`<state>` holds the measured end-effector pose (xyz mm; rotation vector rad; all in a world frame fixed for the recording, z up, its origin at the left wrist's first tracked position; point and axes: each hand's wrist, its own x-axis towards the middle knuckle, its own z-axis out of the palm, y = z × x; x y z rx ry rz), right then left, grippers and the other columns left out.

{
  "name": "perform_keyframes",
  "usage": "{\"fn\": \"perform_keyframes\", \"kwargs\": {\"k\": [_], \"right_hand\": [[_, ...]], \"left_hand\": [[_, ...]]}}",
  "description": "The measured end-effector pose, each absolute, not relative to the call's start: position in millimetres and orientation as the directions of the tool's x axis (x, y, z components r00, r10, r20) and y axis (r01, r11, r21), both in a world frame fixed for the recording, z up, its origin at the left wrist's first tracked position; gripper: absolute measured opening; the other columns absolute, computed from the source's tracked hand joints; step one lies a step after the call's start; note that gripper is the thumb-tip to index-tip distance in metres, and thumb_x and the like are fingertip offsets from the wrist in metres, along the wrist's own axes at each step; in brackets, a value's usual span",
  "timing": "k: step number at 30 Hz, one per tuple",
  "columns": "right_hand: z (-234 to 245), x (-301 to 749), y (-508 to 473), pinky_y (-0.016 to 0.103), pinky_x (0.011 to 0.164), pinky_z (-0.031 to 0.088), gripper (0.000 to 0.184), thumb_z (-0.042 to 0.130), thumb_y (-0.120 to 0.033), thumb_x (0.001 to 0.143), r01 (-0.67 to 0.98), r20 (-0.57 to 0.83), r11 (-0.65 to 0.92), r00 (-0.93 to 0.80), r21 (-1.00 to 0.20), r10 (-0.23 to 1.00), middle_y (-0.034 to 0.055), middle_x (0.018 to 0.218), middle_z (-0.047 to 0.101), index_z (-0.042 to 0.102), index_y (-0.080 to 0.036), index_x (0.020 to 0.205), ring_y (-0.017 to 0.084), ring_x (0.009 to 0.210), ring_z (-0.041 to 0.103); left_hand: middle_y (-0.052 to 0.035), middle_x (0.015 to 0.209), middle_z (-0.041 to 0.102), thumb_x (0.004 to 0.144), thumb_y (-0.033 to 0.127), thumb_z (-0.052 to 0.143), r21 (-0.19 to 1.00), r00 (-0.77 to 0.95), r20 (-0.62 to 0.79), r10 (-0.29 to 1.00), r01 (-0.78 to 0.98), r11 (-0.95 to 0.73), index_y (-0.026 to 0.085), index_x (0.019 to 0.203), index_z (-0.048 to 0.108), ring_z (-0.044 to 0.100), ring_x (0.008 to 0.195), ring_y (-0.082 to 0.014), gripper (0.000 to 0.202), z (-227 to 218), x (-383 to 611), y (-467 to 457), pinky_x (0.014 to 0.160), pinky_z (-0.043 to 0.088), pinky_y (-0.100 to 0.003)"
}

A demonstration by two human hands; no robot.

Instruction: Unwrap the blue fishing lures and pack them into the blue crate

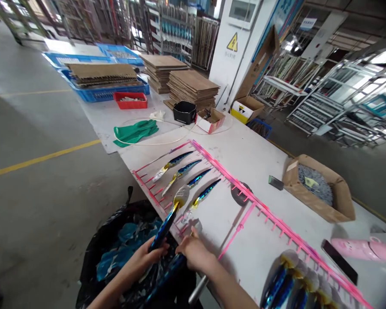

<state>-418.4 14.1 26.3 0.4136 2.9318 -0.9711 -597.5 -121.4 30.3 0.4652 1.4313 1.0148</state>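
My left hand [149, 256] is closed round the tail of a shiny blue and gold fishing lure [167, 221], whose gold nose points up over the near rail of a pink rack [244, 195]. My right hand [195, 252] is closed beside it at the table's near edge, over a second dark blue lure [167, 272] that runs down toward me. Several finished lures [186, 178] lie side by side across the rack. More blue and gold lures [292, 283] pile up at the lower right.
A black bag [116, 253] of blue scraps sits below the table edge. A cardboard box [320, 189] of small parts, a phone [339, 261] and a pink object [363, 249] lie to the right. Green gloves [135, 131], a black box [184, 112] and cardboard stacks [193, 88] stand farther off.
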Motion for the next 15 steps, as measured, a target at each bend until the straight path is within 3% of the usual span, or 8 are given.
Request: {"fn": "perform_keyframes", "kwargs": {"k": [3,6,9,15], "right_hand": [[34,-422,2,0.050,0.106,0.033,0.026,0.059,0.001,0.045,0.282,-0.106,0.805,-0.958,-0.521,0.267,-0.0074,0.050,0.058,0.059,-0.024,0.053,0.020,0.068,0.064],[44,-423,1,0.045,0.102,0.039,0.024,0.062,-0.003,0.050,0.315,-0.113,0.793,-0.947,-0.521,0.302,-0.0065,0.058,0.063,0.062,-0.025,0.057,0.020,0.075,0.065],[48,-412,5,0.042,0.098,0.042,0.022,0.068,-0.005,0.052,0.394,-0.182,0.744,-0.917,-0.539,0.354,-0.0049,0.059,0.065,0.059,-0.025,0.050,0.021,0.075,0.066],[40,-375,0,0.041,0.085,0.050,0.038,0.070,-0.003,0.053,0.464,-0.262,0.667,-0.884,-0.583,0.387,-0.0069,0.043,0.055,0.042,-0.021,0.036,0.020,0.067,0.065]], "left_hand": [[-0.0054,0.098,0.072,0.069,0.060,0.069,0.823,-0.081,-0.565,0.821,-0.129,0.553,0.020,0.104,0.065,0.063,0.100,-0.0306,0.054,44,-599,-153,0.088,0.051,-0.037],[-0.0053,0.107,0.072,0.064,0.058,0.074,0.849,0.003,-0.529,0.849,-0.017,0.529,0.022,0.112,0.061,0.062,0.107,-0.0331,0.061,46,-590,-162,0.093,0.050,-0.038],[-0.0055,0.106,0.072,0.062,0.055,0.075,0.864,0.068,-0.501,0.863,0.101,0.493,0.021,0.115,0.059,0.064,0.104,-0.0332,0.065,42,-571,-153,0.090,0.052,-0.038],[-0.0021,0.088,0.075,0.060,0.061,0.067,0.795,0.026,-0.529,0.848,0.365,0.485,0.028,0.095,0.064,0.069,0.087,-0.0344,0.048,32,-531,-147,0.077,0.057,-0.039]]}}
